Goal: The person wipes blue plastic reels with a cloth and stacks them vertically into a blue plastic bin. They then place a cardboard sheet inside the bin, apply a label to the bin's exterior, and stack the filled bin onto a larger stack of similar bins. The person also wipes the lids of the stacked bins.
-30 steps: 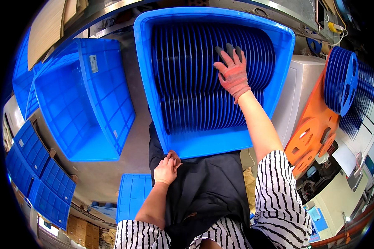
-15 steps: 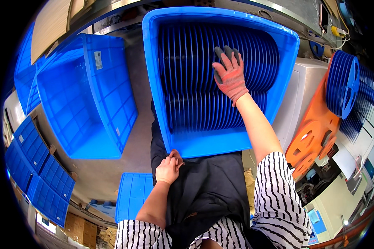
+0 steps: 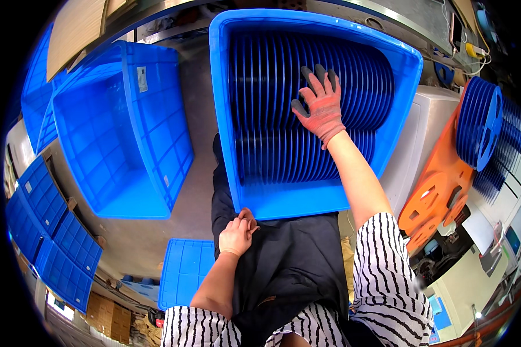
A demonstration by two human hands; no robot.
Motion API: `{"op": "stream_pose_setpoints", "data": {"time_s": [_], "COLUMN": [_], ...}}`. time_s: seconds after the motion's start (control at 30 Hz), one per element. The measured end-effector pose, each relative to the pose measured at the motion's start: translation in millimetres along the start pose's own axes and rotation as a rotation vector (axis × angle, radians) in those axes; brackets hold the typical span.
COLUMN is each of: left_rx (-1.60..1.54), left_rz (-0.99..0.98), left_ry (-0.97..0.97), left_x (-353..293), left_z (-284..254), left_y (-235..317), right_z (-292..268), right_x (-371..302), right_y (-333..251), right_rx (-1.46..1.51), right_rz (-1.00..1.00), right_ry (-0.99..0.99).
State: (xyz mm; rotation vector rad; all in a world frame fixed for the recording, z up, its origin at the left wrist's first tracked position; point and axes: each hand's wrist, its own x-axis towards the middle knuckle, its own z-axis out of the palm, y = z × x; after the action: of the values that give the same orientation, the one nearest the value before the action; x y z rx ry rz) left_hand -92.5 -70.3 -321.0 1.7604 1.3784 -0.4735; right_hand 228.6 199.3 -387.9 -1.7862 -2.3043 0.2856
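Observation:
My right hand [image 3: 323,110], in a red knit glove with dark grey fingertips, lies over the rows of thin dark blue discs [image 3: 266,81]. Its fingers and thumb are spread, and it seems to rest on the disc edges. Two rows of these discs stand on edge, close together, in a big blue plastic bin [image 3: 292,209] in front of my lap. My bare left hand [image 3: 235,237] is closed by the bin's near left corner. Between its fingers is a small brownish soft piece [image 3: 247,216], perhaps cloth; its kind is unclear.
Empty-looking blue bins [image 3: 107,150] stand at the left, with more stacked bins [image 3: 52,231] beyond. On the right, an orange panel with cut-outs [image 3: 425,202] leans beside a stack of blue discs [image 3: 477,124]. A metal-edged bench [image 3: 382,14] runs along the far side.
My right thumb has spread away from the fingers, while the hand stays over about the same discs. In the picture the bin sits slightly further right. My left hand keeps its closed grip.

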Motion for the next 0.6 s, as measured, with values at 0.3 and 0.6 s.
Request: {"op": "stream_pose_setpoints", "data": {"time_s": [0.3,0.6], "left_rx": [-0.005,-0.011], "left_rz": [-0.013,-0.014], "left_ry": [-0.019,0.011], "left_x": [0.6,-0.1], "left_z": [-3.0,1.5], "left_y": [1.6,-0.6], "right_z": [13.2,6.2], "right_x": [2.8,5.0], "right_y": [-4.4,-23.6], "right_rx": [-0.037,0.078], "right_rz": [-0.239,-0.045], "right_ry": [0.035,0.007]}}
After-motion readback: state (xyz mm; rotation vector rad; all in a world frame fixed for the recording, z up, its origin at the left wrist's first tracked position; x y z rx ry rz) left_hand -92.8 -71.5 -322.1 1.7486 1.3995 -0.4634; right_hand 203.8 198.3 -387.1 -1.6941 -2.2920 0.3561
